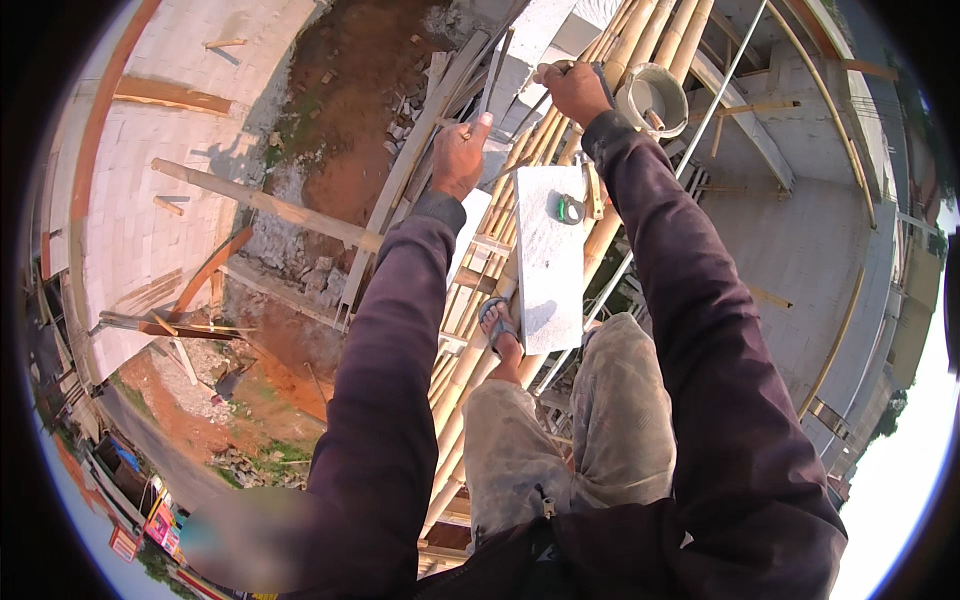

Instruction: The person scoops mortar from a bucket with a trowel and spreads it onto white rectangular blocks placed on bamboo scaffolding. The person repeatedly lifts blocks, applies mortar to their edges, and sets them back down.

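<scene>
I sit high on a scaffold of bamboo poles (470,350), looking down past my knees. My left hand (458,158) is closed around a thin grey metal piece that reaches up and right toward my other hand. My right hand (574,90) grips the dark handle of a tool; what kind of tool it is I cannot tell. Just below both hands a white rectangular block (545,280) lies lengthwise on the poles. A small green-faced tape measure (570,209) rests on its far end. My sandalled foot (499,325) presses against the block's near left corner.
A white bucket (652,98) stands on the poles right of my right hand. A thin metal rod (700,130) runs diagonally beside the bamboo. Far below lie red earth (350,110), rubble and planks; a white block wall (150,200) curves at left, grey concrete (800,250) at right.
</scene>
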`<state>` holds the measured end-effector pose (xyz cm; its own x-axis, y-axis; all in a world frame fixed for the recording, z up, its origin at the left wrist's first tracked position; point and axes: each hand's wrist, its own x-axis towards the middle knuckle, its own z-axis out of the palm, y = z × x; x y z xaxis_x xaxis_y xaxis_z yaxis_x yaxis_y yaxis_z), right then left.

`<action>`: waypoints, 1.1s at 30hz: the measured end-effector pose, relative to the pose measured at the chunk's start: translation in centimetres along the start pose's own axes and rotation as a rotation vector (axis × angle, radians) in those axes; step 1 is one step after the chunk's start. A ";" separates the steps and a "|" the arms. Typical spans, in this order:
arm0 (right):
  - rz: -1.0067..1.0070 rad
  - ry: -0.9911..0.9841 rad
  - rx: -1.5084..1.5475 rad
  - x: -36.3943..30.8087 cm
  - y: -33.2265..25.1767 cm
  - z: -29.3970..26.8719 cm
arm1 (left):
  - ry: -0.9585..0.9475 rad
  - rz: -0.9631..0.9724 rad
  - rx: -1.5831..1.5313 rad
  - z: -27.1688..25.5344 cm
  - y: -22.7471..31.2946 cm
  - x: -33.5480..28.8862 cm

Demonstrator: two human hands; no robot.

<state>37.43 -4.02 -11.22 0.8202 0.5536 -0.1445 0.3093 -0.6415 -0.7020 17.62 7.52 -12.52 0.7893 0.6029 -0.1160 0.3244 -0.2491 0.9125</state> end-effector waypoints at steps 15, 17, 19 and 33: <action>0.081 0.339 0.300 -10.2 1.6 0.8 | 0.067 -0.045 -0.136 0.8 -1.9 -0.5; 0.161 0.357 0.299 -16.4 5.2 1.4 | 0.085 -0.071 -0.256 0.6 -2.0 -1.3; 0.421 0.200 0.278 -24.4 9.2 2.6 | 0.121 -0.051 -0.304 0.3 -2.0 -1.8; 1.082 -0.303 -0.028 -63.2 17.6 0.9 | 0.117 -0.074 -0.412 -0.2 -1.9 -2.2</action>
<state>-9.41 -49.80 -15.09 0.5143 -0.1979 -0.8345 -0.4809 -0.8722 -0.0896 15.15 6.78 -13.97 0.7000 0.6953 -0.1631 0.1239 0.1066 0.9865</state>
